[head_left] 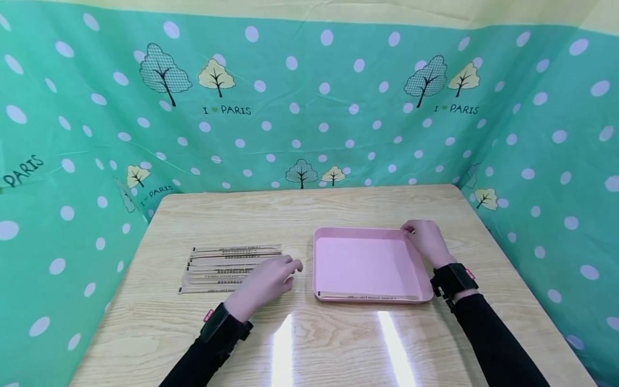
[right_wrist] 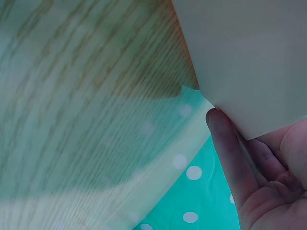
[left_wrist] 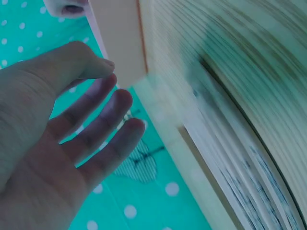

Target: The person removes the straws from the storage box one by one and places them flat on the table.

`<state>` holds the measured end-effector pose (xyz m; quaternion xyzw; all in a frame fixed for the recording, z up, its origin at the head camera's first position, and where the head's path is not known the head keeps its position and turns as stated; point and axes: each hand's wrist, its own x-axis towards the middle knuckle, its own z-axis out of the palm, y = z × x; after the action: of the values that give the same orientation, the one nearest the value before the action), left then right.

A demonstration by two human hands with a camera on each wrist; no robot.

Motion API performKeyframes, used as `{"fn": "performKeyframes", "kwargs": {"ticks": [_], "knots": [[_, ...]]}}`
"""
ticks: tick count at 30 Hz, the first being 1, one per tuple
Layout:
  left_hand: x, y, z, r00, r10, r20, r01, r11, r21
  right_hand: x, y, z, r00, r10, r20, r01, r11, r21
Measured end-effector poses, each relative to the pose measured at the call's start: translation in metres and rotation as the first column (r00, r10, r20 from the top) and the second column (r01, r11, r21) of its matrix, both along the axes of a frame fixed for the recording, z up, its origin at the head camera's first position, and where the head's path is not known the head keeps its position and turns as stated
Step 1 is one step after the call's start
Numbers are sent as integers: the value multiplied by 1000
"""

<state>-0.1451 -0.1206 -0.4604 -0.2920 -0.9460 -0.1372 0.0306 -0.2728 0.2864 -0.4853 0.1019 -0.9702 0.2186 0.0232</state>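
Note:
A pink tray [head_left: 369,260] lies on the table, with one long thin printed packet [head_left: 367,296] along its near inner side. My right hand [head_left: 426,242] pinches the tray's far right corner; in the right wrist view the fingers [right_wrist: 224,139] are right at that corner. Left of the tray several similar packets [head_left: 213,271] lie side by side in a loose stack. Over their right ends hovers my left hand [head_left: 266,279], its fingers loosely bent with nothing between them. In the left wrist view the thumb and fingertips [left_wrist: 132,129] stand apart.
The wood-grain table [head_left: 232,344] has two bright light streaks near its front. A green dotted cloth [head_left: 309,107] hangs behind the table and along both sides.

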Motion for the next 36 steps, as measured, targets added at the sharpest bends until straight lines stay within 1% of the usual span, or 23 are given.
{"fn": "performKeyframes", "kwargs": {"ticks": [3, 5, 9, 13, 17, 20, 27, 31, 36], "knots": [[-3, 14, 0, 1000, -12, -25, 11, 1000, -23, 1, 0, -1, 1000, -5, 3, 5, 1000, 0], [-4, 24, 1, 999, -23, -26, 22, 999, -31, 2, 0, -1, 1000, -7, 1, 7, 1000, 1], [-4, 40, 3, 998, -54, -24, 54, 998, -16, 2, -1, -1, 1000, -8, 1, 8, 1000, -3], [-5, 56, 2, 995, -92, -35, 91, 996, -17, 0, -2, -1, 1000, 1, -4, -1, 1000, -10], [-9, 70, 0, 993, -119, -15, 118, 992, -43, -1, -1, -1, 1000, 10, -24, -10, 1000, -11], [-13, 79, -3, 992, -129, 4, 129, 990, -64, 0, 0, -2, 1000, 7, -18, -7, 1000, -11], [-17, 94, -11, 992, -124, 25, 126, 988, -87, 4, 0, -3, 1000, -5, -11, 5, 1000, -10], [-18, 99, -16, 992, -115, 43, 118, 989, -86, 4, 0, -3, 1000, -4, -11, 4, 1000, -9], [-19, 104, -22, 991, -122, 56, 126, 989, -81, 4, 0, -2, 1000, -11, -9, 11, 1000, -13]]}}
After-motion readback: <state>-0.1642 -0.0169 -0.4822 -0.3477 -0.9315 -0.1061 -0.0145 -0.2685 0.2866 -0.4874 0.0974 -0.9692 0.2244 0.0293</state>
